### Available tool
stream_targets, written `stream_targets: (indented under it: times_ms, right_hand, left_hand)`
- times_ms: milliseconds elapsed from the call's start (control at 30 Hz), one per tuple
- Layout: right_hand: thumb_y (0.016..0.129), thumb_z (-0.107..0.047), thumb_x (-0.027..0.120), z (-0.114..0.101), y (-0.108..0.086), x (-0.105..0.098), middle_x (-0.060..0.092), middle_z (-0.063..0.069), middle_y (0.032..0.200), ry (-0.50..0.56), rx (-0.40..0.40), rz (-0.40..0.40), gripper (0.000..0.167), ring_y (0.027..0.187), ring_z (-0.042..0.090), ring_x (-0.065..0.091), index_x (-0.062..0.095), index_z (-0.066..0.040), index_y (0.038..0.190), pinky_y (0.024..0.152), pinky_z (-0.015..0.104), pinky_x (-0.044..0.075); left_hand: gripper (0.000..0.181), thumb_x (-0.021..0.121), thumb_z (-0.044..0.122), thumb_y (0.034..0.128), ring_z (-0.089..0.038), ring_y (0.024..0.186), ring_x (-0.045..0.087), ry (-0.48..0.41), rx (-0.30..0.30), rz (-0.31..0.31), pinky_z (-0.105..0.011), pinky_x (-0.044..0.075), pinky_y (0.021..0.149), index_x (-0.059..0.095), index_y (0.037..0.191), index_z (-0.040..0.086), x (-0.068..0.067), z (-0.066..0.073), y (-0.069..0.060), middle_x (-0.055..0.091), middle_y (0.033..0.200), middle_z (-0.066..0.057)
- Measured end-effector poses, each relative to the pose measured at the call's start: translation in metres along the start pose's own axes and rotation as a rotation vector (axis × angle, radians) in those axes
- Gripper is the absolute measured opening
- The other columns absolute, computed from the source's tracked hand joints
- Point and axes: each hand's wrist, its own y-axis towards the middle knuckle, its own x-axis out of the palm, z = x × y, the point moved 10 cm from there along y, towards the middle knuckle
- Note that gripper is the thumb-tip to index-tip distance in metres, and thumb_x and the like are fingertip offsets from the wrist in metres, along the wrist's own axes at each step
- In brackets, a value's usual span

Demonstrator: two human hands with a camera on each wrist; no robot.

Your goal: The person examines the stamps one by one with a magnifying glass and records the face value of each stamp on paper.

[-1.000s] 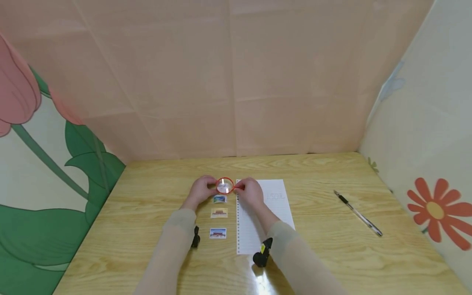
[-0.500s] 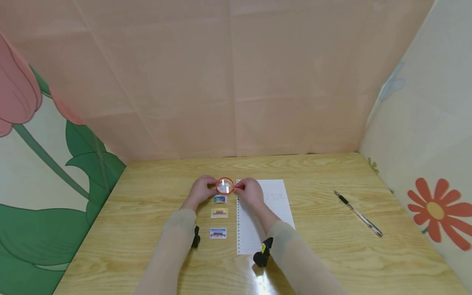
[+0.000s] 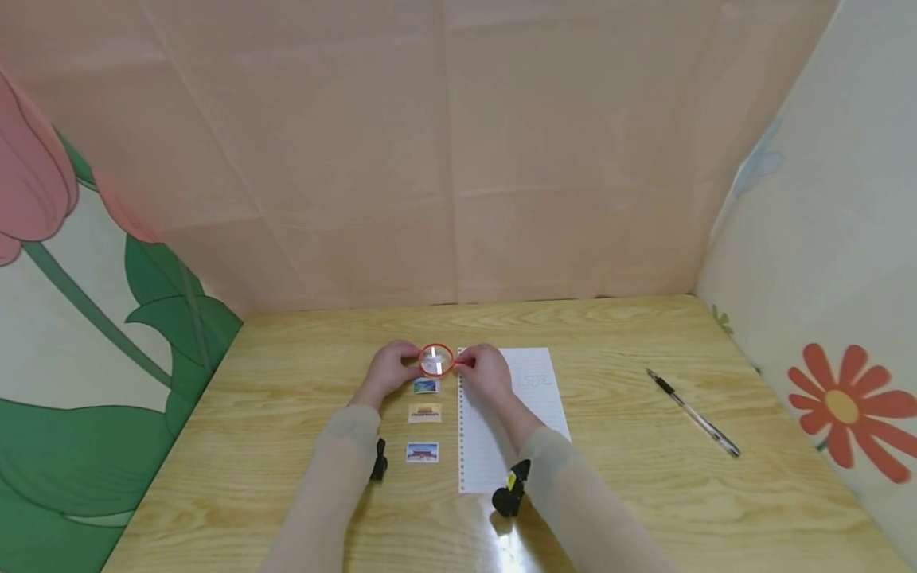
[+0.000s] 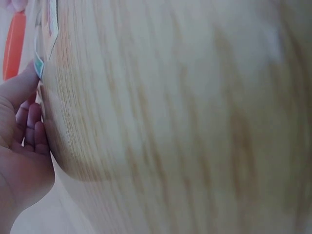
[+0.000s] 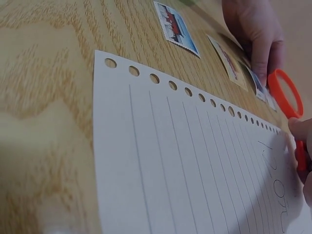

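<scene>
My right hand (image 3: 489, 372) pinches the short handle of a red-rimmed magnifying glass (image 3: 436, 345), whose lens hovers over the top of a column of stamps. Left of the lens, my left hand (image 3: 390, 368) rests low at the table, its thumb and forefinger apart. Seen from the right wrist, that thumb reaches straight to the far stamps (image 5: 258, 82); whether it presses one is unclear. Below the lens lie a blue-green stamp (image 3: 427, 387), a yellowish stamp (image 3: 425, 413) and a blue stamp with a red building (image 3: 423, 453). Glare on the lens hides what lies beneath.
A lined sheet (image 3: 476, 469) with punched holes lies under my right forearm, with faint handwriting (image 5: 273, 180) near its top. Farther right lies a capless-looking black and clear pen (image 3: 692, 412). A pink backdrop (image 3: 458, 199) and printed side panels border the wooden table (image 3: 286, 382).
</scene>
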Motion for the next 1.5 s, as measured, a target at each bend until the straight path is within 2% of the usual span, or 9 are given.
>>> stream_targets:
  times_ms: [267,467,633,833,1033,1200,1500]
  right_hand:
    - [0.086,-0.016,0.078,-0.002,-0.002,-0.004,0.064,0.001,0.084,-0.004,-0.027,0.006,0.005,0.082,0.018,0.058,0.076,-0.012,0.088,0.077,0.038,0.05]
    - [0.086,-0.014,0.078,-0.002,-0.006,-0.022,0.068,0.003,0.086,-0.011,-0.1,0.041,0.005,0.082,0.02,0.061,0.077,-0.01,0.088,0.077,0.039,0.051]
    - [0.085,-0.013,0.078,0.004,-0.01,-0.038,0.068,0.004,0.085,0.0,-0.143,0.046,0.006,0.081,0.021,0.061,0.076,-0.008,0.087,0.076,0.039,0.051]
    - [0.083,-0.009,0.079,0.023,-0.021,-0.061,0.067,0.005,0.084,0.029,-0.147,0.054,0.006,0.08,0.022,0.06,0.076,-0.006,0.087,0.076,0.04,0.051]
    - [0.084,-0.01,0.078,0.051,-0.032,-0.082,0.066,0.006,0.085,0.032,-0.117,0.046,0.008,0.08,0.023,0.059,0.076,-0.004,0.089,0.075,0.04,0.05]
    - [0.082,-0.008,0.08,0.073,-0.044,-0.103,0.067,0.007,0.085,0.046,-0.127,0.074,0.007,0.08,0.025,0.06,0.076,-0.004,0.087,0.075,0.041,0.051]
    - [0.082,-0.01,0.08,0.109,-0.063,-0.132,0.066,0.006,0.085,-0.009,-0.099,0.082,0.008,0.079,0.023,0.059,0.075,-0.006,0.087,0.072,0.039,0.051]
  left_hand:
    - [0.034,0.083,0.011,0.0799,-0.035,0.125,0.052,-0.005,0.014,-0.007,-0.047,0.035,0.112,0.073,0.11,0.0,0.001,0.003,-0.002,0.063,0.125,-0.017]
    - [0.033,0.081,0.011,0.0812,-0.034,0.126,0.051,-0.004,0.017,-0.012,-0.048,0.034,0.113,0.073,0.112,0.004,0.001,0.003,-0.003,0.062,0.127,-0.016]
    - [0.033,0.08,0.013,0.0825,-0.033,0.129,0.049,-0.002,-0.011,-0.023,-0.048,0.031,0.114,0.073,0.115,0.008,0.0,0.0,-0.004,0.06,0.131,-0.014]
    - [0.034,0.08,0.013,0.0829,-0.034,0.129,0.048,-0.009,-0.017,-0.019,-0.047,0.03,0.115,0.073,0.116,0.009,0.0,0.0,-0.004,0.059,0.132,-0.015]
    - [0.033,0.08,0.014,0.0834,-0.034,0.129,0.048,-0.005,-0.014,-0.018,-0.048,0.031,0.114,0.073,0.116,0.009,0.001,0.0,-0.004,0.059,0.132,-0.015]
    - [0.033,0.08,0.014,0.0838,-0.033,0.13,0.048,-0.004,-0.02,-0.017,-0.047,0.03,0.115,0.073,0.116,0.01,0.003,-0.001,-0.004,0.059,0.133,-0.013]
    - [0.033,0.08,0.014,0.0838,-0.033,0.129,0.048,-0.014,-0.021,-0.011,-0.047,0.031,0.114,0.073,0.116,0.009,0.002,-0.002,-0.004,0.059,0.132,-0.013]
